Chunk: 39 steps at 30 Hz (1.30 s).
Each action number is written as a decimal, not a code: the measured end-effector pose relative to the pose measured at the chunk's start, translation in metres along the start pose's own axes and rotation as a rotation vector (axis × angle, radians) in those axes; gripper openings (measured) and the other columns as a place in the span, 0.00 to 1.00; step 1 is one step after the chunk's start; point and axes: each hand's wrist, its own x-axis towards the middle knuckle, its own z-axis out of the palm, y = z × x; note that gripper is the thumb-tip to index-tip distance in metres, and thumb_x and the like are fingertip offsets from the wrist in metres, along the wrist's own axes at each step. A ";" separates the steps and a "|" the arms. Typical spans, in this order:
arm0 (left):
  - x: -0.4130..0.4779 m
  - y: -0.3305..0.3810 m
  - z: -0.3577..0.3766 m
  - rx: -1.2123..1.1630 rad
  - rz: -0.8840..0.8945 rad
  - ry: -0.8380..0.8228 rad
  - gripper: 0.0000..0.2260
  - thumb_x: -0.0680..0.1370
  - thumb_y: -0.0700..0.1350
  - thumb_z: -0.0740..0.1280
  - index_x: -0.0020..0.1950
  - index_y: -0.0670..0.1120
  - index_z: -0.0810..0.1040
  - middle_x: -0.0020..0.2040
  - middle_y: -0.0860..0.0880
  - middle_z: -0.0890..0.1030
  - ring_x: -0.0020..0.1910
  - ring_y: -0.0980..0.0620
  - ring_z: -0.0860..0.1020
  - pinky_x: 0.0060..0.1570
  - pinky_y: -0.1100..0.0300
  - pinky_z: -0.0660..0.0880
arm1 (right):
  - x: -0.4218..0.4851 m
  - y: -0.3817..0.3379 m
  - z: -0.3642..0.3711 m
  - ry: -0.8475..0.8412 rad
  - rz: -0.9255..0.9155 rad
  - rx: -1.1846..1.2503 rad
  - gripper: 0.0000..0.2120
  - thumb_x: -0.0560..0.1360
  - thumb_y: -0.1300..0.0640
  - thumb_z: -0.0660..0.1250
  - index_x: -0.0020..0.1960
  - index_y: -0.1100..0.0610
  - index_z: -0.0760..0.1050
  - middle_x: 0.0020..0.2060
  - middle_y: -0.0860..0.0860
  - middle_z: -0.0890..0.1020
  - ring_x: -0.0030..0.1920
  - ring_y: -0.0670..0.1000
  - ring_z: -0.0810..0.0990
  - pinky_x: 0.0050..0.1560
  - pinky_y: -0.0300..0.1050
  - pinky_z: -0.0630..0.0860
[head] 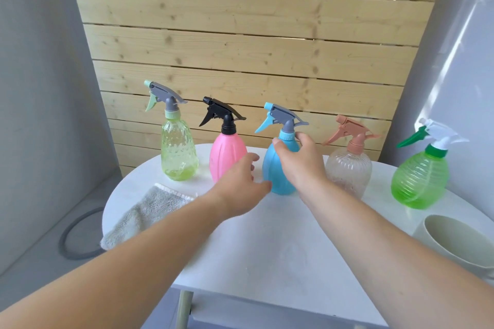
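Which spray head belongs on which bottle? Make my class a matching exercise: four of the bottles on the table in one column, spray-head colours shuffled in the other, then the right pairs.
Bottles
1. pink bottle
2. blue bottle
3. clear bottle
4. far-right green bottle

Spray-head colours
A. peach
B. white with a green lever
C. black
D. grey with a light blue lever

Pairs: 1-C, 2-D, 3-A, 4-B

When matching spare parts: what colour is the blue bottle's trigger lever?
Light blue trigger lever, head view.
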 end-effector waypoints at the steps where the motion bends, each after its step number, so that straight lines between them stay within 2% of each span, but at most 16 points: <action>1: 0.000 0.000 0.003 0.008 0.000 -0.038 0.33 0.80 0.47 0.69 0.82 0.50 0.58 0.76 0.48 0.68 0.70 0.49 0.72 0.61 0.57 0.72 | 0.002 0.000 0.003 0.001 -0.007 0.016 0.21 0.75 0.41 0.67 0.64 0.48 0.72 0.56 0.46 0.79 0.55 0.52 0.78 0.51 0.47 0.73; 5: 0.001 0.003 0.013 0.011 0.011 -0.087 0.35 0.80 0.46 0.69 0.83 0.50 0.54 0.75 0.48 0.67 0.69 0.47 0.72 0.57 0.59 0.70 | 0.010 -0.001 0.008 0.039 -0.022 0.067 0.12 0.76 0.45 0.68 0.54 0.51 0.75 0.44 0.45 0.80 0.46 0.52 0.79 0.47 0.47 0.73; 10: -0.017 0.005 0.020 0.056 0.081 0.030 0.33 0.79 0.49 0.70 0.80 0.51 0.57 0.75 0.48 0.66 0.71 0.47 0.71 0.60 0.60 0.68 | -0.011 -0.005 -0.010 0.034 -0.060 0.095 0.10 0.78 0.46 0.67 0.52 0.51 0.75 0.44 0.47 0.80 0.43 0.49 0.79 0.40 0.43 0.69; 12: -0.034 0.012 0.021 0.108 0.126 0.116 0.36 0.77 0.54 0.73 0.78 0.51 0.58 0.73 0.50 0.65 0.69 0.49 0.71 0.59 0.59 0.68 | -0.032 -0.010 -0.026 0.016 -0.050 0.132 0.11 0.77 0.44 0.67 0.54 0.51 0.76 0.44 0.46 0.80 0.41 0.44 0.78 0.37 0.40 0.68; 15: -0.062 0.025 0.024 0.224 0.145 0.174 0.43 0.70 0.62 0.77 0.76 0.51 0.58 0.70 0.52 0.66 0.67 0.49 0.72 0.60 0.53 0.73 | -0.066 -0.016 -0.050 -0.058 -0.009 0.209 0.11 0.78 0.43 0.66 0.52 0.50 0.76 0.42 0.43 0.80 0.40 0.38 0.77 0.35 0.38 0.67; 18: -0.094 0.042 0.028 0.288 0.164 0.195 0.44 0.67 0.64 0.78 0.74 0.52 0.58 0.65 0.53 0.67 0.64 0.49 0.73 0.54 0.54 0.73 | -0.099 -0.021 -0.073 -0.119 0.052 0.388 0.11 0.75 0.46 0.71 0.51 0.53 0.79 0.40 0.45 0.82 0.40 0.42 0.81 0.41 0.38 0.73; 21: -0.131 0.057 0.032 0.287 0.196 0.209 0.41 0.68 0.63 0.77 0.73 0.55 0.59 0.61 0.53 0.66 0.61 0.48 0.73 0.53 0.56 0.72 | -0.123 -0.028 -0.094 -0.166 0.130 0.568 0.12 0.72 0.50 0.76 0.50 0.57 0.81 0.39 0.49 0.83 0.44 0.49 0.82 0.52 0.47 0.77; 24: -0.169 0.067 0.030 0.247 0.204 0.225 0.40 0.67 0.64 0.77 0.72 0.58 0.59 0.58 0.54 0.62 0.60 0.49 0.71 0.56 0.58 0.72 | -0.146 -0.036 -0.116 -0.238 0.184 0.676 0.11 0.71 0.55 0.76 0.50 0.58 0.81 0.38 0.49 0.84 0.40 0.48 0.82 0.51 0.47 0.77; 26: -0.190 0.074 0.027 0.242 0.193 0.227 0.40 0.67 0.64 0.76 0.73 0.60 0.60 0.57 0.55 0.62 0.60 0.51 0.69 0.55 0.61 0.69 | -0.164 -0.041 -0.129 -0.283 0.196 0.719 0.09 0.71 0.57 0.76 0.49 0.59 0.82 0.37 0.50 0.84 0.38 0.47 0.82 0.48 0.45 0.77; 28: -0.207 0.080 0.022 0.260 0.172 0.178 0.39 0.66 0.64 0.77 0.71 0.61 0.62 0.56 0.56 0.64 0.58 0.53 0.71 0.53 0.62 0.68 | -0.183 -0.042 -0.139 -0.308 0.196 0.720 0.06 0.71 0.58 0.75 0.46 0.59 0.82 0.38 0.51 0.84 0.37 0.47 0.82 0.46 0.43 0.77; 30: -0.221 0.080 0.019 0.181 0.132 0.066 0.37 0.65 0.62 0.78 0.71 0.60 0.66 0.56 0.57 0.69 0.55 0.56 0.75 0.55 0.61 0.73 | -0.198 -0.038 -0.145 -0.350 0.206 0.716 0.09 0.69 0.57 0.75 0.45 0.61 0.82 0.40 0.53 0.84 0.38 0.48 0.82 0.46 0.42 0.78; 32: -0.233 0.075 0.016 -0.093 0.046 -0.114 0.40 0.63 0.59 0.78 0.73 0.60 0.67 0.59 0.56 0.77 0.56 0.57 0.80 0.59 0.56 0.79 | -0.210 -0.033 -0.153 -0.424 0.235 0.736 0.15 0.66 0.55 0.76 0.48 0.63 0.83 0.43 0.55 0.85 0.43 0.51 0.83 0.53 0.47 0.79; 34: -0.244 0.066 0.011 -0.412 -0.048 -0.296 0.40 0.62 0.55 0.77 0.73 0.59 0.68 0.61 0.50 0.82 0.59 0.48 0.83 0.63 0.47 0.79 | -0.219 -0.027 -0.161 -0.477 0.269 0.728 0.18 0.65 0.54 0.76 0.51 0.63 0.82 0.47 0.55 0.86 0.46 0.53 0.83 0.58 0.49 0.77; 36: -0.252 0.061 0.007 -0.580 -0.106 -0.417 0.35 0.64 0.52 0.77 0.71 0.55 0.70 0.63 0.46 0.82 0.62 0.42 0.82 0.66 0.42 0.77 | -0.226 -0.022 -0.165 -0.489 0.289 0.692 0.19 0.65 0.53 0.75 0.52 0.62 0.82 0.49 0.55 0.87 0.48 0.54 0.83 0.58 0.49 0.77; 37: -0.254 0.059 0.009 -0.577 -0.104 -0.441 0.35 0.65 0.51 0.77 0.71 0.55 0.70 0.64 0.46 0.82 0.62 0.43 0.82 0.66 0.42 0.77 | -0.229 -0.020 -0.165 -0.486 0.296 0.672 0.18 0.66 0.52 0.75 0.52 0.62 0.83 0.50 0.55 0.87 0.48 0.54 0.83 0.59 0.50 0.78; 39: -0.257 0.059 0.016 -0.455 -0.065 -0.446 0.37 0.65 0.52 0.81 0.71 0.59 0.68 0.63 0.49 0.81 0.61 0.50 0.83 0.62 0.48 0.80 | -0.235 -0.017 -0.162 -0.475 0.314 0.653 0.17 0.67 0.52 0.75 0.52 0.61 0.83 0.50 0.54 0.87 0.49 0.54 0.84 0.62 0.53 0.77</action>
